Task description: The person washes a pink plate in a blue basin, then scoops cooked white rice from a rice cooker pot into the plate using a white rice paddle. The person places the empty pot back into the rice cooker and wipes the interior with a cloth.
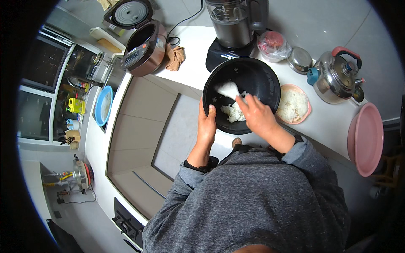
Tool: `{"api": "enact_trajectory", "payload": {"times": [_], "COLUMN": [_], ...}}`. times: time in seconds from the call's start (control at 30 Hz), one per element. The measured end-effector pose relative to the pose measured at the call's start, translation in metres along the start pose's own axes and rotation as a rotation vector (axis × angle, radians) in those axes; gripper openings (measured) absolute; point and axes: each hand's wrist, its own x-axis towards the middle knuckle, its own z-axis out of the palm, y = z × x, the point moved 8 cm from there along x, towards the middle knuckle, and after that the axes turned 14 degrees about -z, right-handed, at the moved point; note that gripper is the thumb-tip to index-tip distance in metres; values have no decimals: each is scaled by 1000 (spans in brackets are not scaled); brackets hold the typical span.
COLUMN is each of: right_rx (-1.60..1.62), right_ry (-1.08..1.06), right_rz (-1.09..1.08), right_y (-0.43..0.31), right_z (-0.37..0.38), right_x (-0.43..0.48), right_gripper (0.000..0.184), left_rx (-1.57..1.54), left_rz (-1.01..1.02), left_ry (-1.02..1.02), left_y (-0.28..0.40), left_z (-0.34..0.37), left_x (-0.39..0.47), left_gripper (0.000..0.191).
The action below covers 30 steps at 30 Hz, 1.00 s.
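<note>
My left hand (207,126) grips the near left rim of a black rice cooker inner pot (259,79), thumb over the edge. The pot is tilted so that its inside faces me. In my right hand (258,114) is a white rice paddle (230,90), its head blurred against the pot's inner wall. A clump of cooked white rice (233,112) lies low in the pot, and a few grains stick to the wall. Just right of the pot, a pink bowl (309,109) heaped with cooked rice (292,104) stands on the white counter (329,121).
An open rice cooker (145,50) stands at the left beside a brown cloth (175,57). Behind the pot is a blender (232,31). Rightward are a plastic-wrapped bowl (274,46), a round metal container (300,60), a steel kettle (337,77) and a pink basin (368,139) at the counter's edge.
</note>
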Motion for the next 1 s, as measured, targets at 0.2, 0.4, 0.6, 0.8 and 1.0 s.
{"api": "enact_trajectory", "payload": {"times": [0.2,0.4,0.6,0.8,1.0], "right_rx": [135,-86,-63,67,-9], "right_ry": [-63,88,36,-127,77], "right_rz": [21,66,-104,-173,57], "right_y": [3,27,-12,-7,29], "right_z": [-9,-28,-10,-12,-40], "right_x": [-9,20,17,-5,2], "right_gripper": [49,41,33,33,40], "left_rx": [21,61,71,55,32], "left_rz": [29,65,14,61,29], "left_ry": [14,-4,-8,3,25], "left_y": [2,5,-1,4,2], "left_z": [-2,5,6,5,6], "left_x": [-3,-4,1,2,-5], "left_gripper": [48,48,48,47,48]}}
